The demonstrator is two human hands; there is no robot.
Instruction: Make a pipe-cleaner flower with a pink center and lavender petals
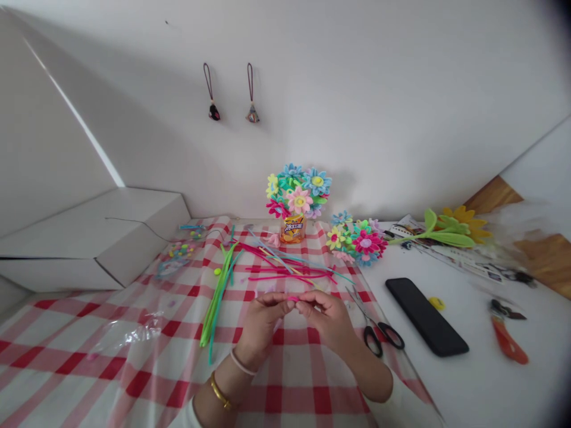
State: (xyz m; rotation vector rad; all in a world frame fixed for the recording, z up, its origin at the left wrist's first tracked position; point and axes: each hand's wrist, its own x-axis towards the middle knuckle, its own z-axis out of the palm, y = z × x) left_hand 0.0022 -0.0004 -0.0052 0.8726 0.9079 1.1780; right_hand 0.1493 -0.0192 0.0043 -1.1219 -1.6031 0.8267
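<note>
Working position: the left hand [261, 324] and the right hand [323, 318] are held together above a red-and-white checked tablecloth [57, 368], with their fingertips meeting near the centre of the view.

Grip state: both hands are closed on a pink chenille stem [292, 299], pinched between the fingertips and held above the cloth (the fingers hide most of its length, so its full shape cannot be confirmed). A gold bangle [220, 391] and a pink band [243, 362] encircle the left wrist.

Adjacent items: a bundle of green and teal chenille stems [217, 303] lies on the cloth just beside the left hand. A loose spread of magenta, yellow and blue chenille stems [285, 267] lies on the cloth ahead of both hands. Black-handled scissors [379, 333] lie just beside the right hand, at the edge of the cloth.

Further ahead, a bouquet of chenille flowers [298, 199] stands in a labelled jar [293, 229] near the wall. A second bunch of chenille flowers [361, 241] lies to its right, at the far end of a white table [468, 386]. A black phone [426, 317] and an orange-handled tool [508, 348] lie on the table.
</note>
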